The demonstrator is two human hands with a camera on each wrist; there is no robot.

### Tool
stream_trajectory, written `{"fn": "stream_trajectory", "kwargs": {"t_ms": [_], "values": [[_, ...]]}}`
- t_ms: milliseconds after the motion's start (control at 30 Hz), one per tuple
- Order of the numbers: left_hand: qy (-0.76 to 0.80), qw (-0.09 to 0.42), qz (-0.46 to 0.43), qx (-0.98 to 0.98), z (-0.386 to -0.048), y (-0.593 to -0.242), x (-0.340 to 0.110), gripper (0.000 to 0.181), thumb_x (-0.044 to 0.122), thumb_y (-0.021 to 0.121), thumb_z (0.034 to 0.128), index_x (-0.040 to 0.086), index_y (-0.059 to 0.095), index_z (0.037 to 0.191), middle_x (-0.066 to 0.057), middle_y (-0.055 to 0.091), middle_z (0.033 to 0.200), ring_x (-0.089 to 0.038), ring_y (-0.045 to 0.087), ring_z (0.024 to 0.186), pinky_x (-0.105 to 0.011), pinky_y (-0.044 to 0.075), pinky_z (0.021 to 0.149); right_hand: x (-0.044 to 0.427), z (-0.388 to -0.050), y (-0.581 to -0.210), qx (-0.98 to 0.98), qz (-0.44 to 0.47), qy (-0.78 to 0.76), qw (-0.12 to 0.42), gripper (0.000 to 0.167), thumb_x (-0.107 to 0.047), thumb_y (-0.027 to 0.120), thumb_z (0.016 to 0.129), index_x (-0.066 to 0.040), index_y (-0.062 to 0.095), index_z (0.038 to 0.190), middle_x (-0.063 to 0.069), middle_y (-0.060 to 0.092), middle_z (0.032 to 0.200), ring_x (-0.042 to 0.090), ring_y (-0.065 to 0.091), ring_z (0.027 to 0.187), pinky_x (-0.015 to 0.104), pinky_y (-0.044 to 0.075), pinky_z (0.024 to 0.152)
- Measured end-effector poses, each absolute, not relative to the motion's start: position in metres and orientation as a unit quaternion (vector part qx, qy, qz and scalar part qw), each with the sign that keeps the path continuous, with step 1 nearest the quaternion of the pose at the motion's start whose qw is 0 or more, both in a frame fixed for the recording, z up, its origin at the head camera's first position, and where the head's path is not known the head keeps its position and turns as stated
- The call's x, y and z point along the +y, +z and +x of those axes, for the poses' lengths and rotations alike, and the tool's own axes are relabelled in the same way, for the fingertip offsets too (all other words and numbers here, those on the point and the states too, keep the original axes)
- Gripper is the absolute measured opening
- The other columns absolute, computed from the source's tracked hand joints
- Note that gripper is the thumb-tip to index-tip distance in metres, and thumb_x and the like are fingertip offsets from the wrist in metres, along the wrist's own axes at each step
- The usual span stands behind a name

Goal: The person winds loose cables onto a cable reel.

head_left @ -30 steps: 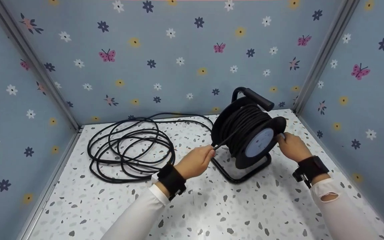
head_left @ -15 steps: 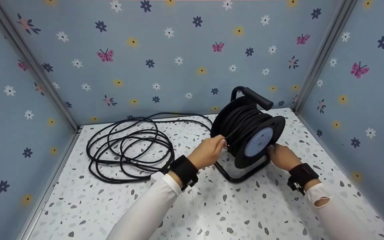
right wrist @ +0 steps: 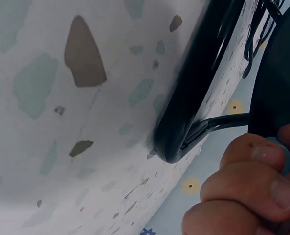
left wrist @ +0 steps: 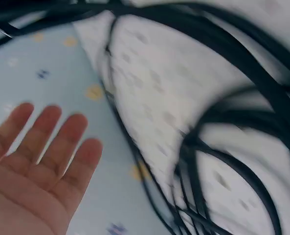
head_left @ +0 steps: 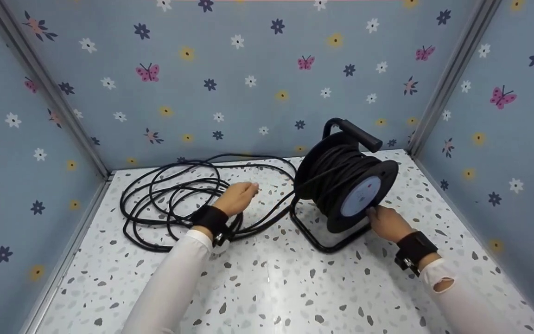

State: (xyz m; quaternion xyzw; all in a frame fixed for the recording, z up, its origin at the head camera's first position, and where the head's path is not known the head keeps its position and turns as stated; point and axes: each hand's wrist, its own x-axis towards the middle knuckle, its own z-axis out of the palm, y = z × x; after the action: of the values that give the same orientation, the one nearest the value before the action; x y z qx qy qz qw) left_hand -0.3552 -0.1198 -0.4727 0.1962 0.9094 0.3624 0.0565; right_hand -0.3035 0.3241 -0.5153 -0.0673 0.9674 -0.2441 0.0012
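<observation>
A black cable reel [head_left: 362, 197] with a pale round face stands at the right of the head view, wound with black cable. From it, cable [head_left: 267, 221] runs left to loose loops on the floor. My left hand [head_left: 237, 198] hovers over these loops; in the left wrist view its fingers [left wrist: 69, 147] are straight and hold nothing, with blurred cable [left wrist: 237, 56] beyond. My right hand [head_left: 390, 224] grips a small knob at the lower edge of the reel's face. In the right wrist view the bluish knob [right wrist: 281, 152] shows between curled fingers and thumb.
The reel rests on a bent black tube stand [head_left: 327, 249], topped by a carrying handle [head_left: 359, 134]. Blue flowered panels [head_left: 248, 106] enclose the speckled white floor [head_left: 271, 292] at the back and both sides.
My left hand has let go of the cable near the reel and moved left over the loops. The right hand has brought the knob from the face's right side down to its lower edge.
</observation>
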Motion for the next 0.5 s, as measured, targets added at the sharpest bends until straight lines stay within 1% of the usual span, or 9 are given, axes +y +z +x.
{"fn": "stream_trajectory", "kwargs": {"t_ms": [67, 133, 167, 233, 300, 400, 433, 500], "values": [[0.314, 0.098, 0.210, 0.921, -0.353, -0.482, -0.136, 0.042, 0.037, 0.054, 0.1131, 0.000, 0.074, 0.114, -0.017, 0.076, 0.108, -0.029, 0.070, 0.096, -0.049, 0.058, 0.096, 0.322, -0.302, -0.516, 0.968, -0.068, -0.241, 0.003, 0.038, -0.028, 0.039, 0.117, -0.003, 0.062, 0.101, 0.013, 0.063, 0.086, 0.033, 0.064, 0.083, 0.060, 0.052, 0.084], [0.269, 0.142, 0.232, 0.924, -0.348, -0.490, -0.148, 0.036, 0.037, 0.069, 0.1053, 0.002, 0.077, 0.110, -0.011, 0.076, 0.101, -0.021, 0.067, 0.088, -0.045, 0.059, 0.090, 0.320, -0.301, -0.516, 0.968, -0.069, -0.240, 0.008, 0.039, -0.028, 0.038, 0.117, -0.002, 0.063, 0.102, 0.014, 0.063, 0.085, 0.034, 0.064, 0.083, 0.061, 0.052, 0.084], [0.250, 0.158, 0.241, 0.924, -0.345, -0.493, -0.152, 0.035, 0.037, 0.076, 0.1008, 0.004, 0.079, 0.113, -0.008, 0.078, 0.102, -0.018, 0.069, 0.090, -0.043, 0.060, 0.091, 0.320, -0.300, -0.517, 0.968, -0.070, -0.241, 0.010, 0.039, -0.027, 0.038, 0.117, -0.001, 0.064, 0.103, 0.015, 0.063, 0.085, 0.034, 0.064, 0.083, 0.061, 0.052, 0.085], [0.214, 0.175, 0.256, 0.926, -0.340, -0.500, -0.157, 0.030, 0.031, 0.084, 0.0940, 0.007, 0.081, 0.111, -0.003, 0.077, 0.096, -0.015, 0.067, 0.087, -0.039, 0.059, 0.087, 0.320, -0.299, -0.517, 0.968, -0.073, -0.242, 0.009, 0.039, -0.026, 0.039, 0.117, 0.000, 0.065, 0.105, 0.015, 0.065, 0.087, 0.034, 0.065, 0.084, 0.062, 0.053, 0.086], [0.182, 0.164, 0.262, 0.933, -0.336, -0.504, -0.159, 0.023, 0.024, 0.088, 0.0894, 0.009, 0.082, 0.107, -0.001, 0.073, 0.090, -0.015, 0.063, 0.084, -0.038, 0.056, 0.082, 0.320, -0.299, -0.517, 0.967, -0.073, -0.243, 0.006, 0.038, -0.026, 0.040, 0.117, 0.000, 0.065, 0.105, 0.016, 0.065, 0.087, 0.034, 0.066, 0.085, 0.061, 0.053, 0.086], [0.139, 0.125, 0.263, 0.946, -0.331, -0.507, -0.160, 0.007, 0.014, 0.086, 0.0897, 0.010, 0.081, 0.093, 0.000, 0.069, 0.084, -0.017, 0.060, 0.081, -0.039, 0.054, 0.080, 0.320, -0.299, -0.517, 0.966, -0.078, -0.246, 0.004, 0.039, -0.026, 0.040, 0.117, 0.000, 0.063, 0.101, 0.014, 0.063, 0.083, 0.032, 0.065, 0.078, 0.057, 0.054, 0.078], [0.128, 0.109, 0.267, 0.949, -0.330, -0.508, -0.161, 0.006, 0.013, 0.085, 0.0904, 0.010, 0.079, 0.089, -0.001, 0.069, 0.085, -0.018, 0.060, 0.082, -0.041, 0.055, 0.080, 0.320, -0.300, -0.517, 0.966, -0.079, -0.247, 0.004, 0.039, -0.026, 0.040, 0.117, -0.001, 0.062, 0.099, 0.013, 0.062, 0.082, 0.030, 0.064, 0.075, 0.054, 0.054, 0.075], [0.125, 0.091, 0.271, 0.950, -0.328, -0.506, -0.165, 0.009, 0.013, 0.082, 0.0935, 0.009, 0.076, 0.088, -0.003, 0.069, 0.089, -0.020, 0.062, 0.085, -0.044, 0.056, 0.084, 0.319, -0.299, -0.518, 0.965, -0.083, -0.250, 0.006, 0.038, -0.026, 0.040, 0.118, -0.001, 0.062, 0.098, 0.012, 0.061, 0.080, 0.029, 0.062, 0.072, 0.051, 0.051, 0.071]]}}
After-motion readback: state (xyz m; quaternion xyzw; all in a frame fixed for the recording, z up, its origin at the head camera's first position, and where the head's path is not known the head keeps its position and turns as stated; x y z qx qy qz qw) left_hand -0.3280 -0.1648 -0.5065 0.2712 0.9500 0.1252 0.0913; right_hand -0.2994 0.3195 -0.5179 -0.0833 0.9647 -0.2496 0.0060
